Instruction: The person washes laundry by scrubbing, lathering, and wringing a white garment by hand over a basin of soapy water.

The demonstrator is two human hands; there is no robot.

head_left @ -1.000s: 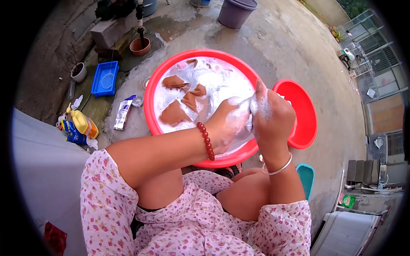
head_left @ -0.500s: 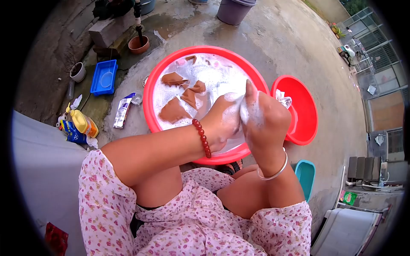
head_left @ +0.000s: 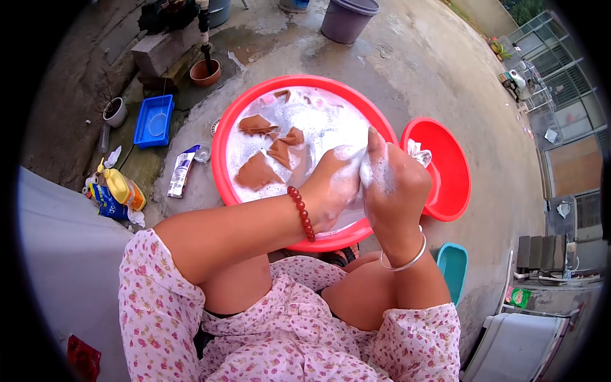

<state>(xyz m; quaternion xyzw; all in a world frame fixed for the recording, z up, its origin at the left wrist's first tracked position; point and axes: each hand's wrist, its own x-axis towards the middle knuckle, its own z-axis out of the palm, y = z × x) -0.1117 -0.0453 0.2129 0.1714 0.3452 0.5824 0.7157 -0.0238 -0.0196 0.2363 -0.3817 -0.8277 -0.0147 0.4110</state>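
Observation:
Over the near right part of a large red basin [head_left: 221, 159], my two hands are close together and covered in suds. My left hand [head_left: 334, 184], below a red bead bracelet, is closed, and what it grips is mostly hidden. Beside it my right hand [head_left: 398, 181] is closed on a white sudsy cloth [head_left: 366, 170], thumb pointing up. A silver bangle [head_left: 410, 260] circles the right wrist. Brown cloth [head_left: 256, 172] pokes through foamy water in the basin. White cloth [head_left: 418, 153] lies in the smaller red basin [head_left: 453, 184] just right of my hands.
A teal basin [head_left: 452, 270] stands at the right by my leg. To the left are a blue tray [head_left: 153, 121], a white-purple packet [head_left: 182, 173] and a yellow bottle [head_left: 124, 189]. A purple bucket [head_left: 349, 19] and terracotta pot [head_left: 205, 73] stand farther off.
Both hands have shifted slightly left together, away from the smaller basin, uncovering the white cloth in it. The space between them has narrowed. The view has moved slightly.

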